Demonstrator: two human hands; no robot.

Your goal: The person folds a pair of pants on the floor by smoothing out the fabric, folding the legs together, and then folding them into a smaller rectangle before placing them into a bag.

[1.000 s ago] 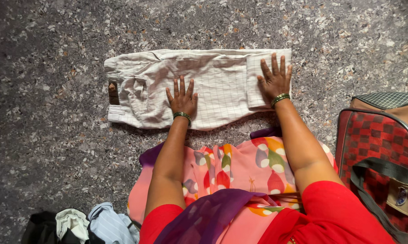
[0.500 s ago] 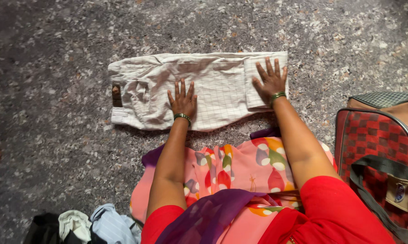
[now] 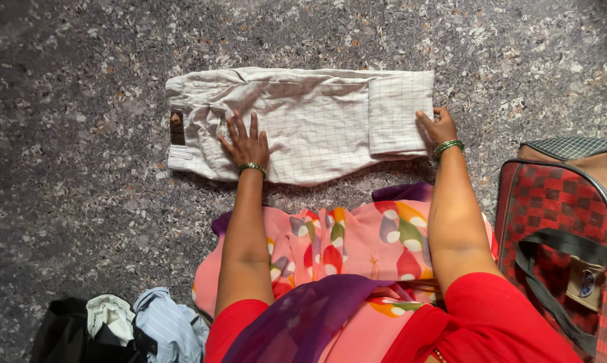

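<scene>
A pair of cream checked trousers point(image 3: 317, 114) lies folded flat on the speckled stone floor, waistband to the left, leg ends folded back at the right. My left hand point(image 3: 245, 144) rests flat on the cloth near the back pocket, fingers spread. My right hand point(image 3: 438, 126) is at the right edge of the fold, fingers curled against the cloth's edge; whether it grips the cloth I cannot tell. Both wrists wear green bangles.
A red checked bag point(image 3: 565, 235) with a dark strap stands at my right. A heap of clothes point(image 3: 125, 326) lies at the lower left. My pink patterned lap point(image 3: 343, 249) fills the space below the trousers.
My left hand slid left along the trousers toward the pocket. My right hand moved off the top of the folded leg end to its right edge and curled.
</scene>
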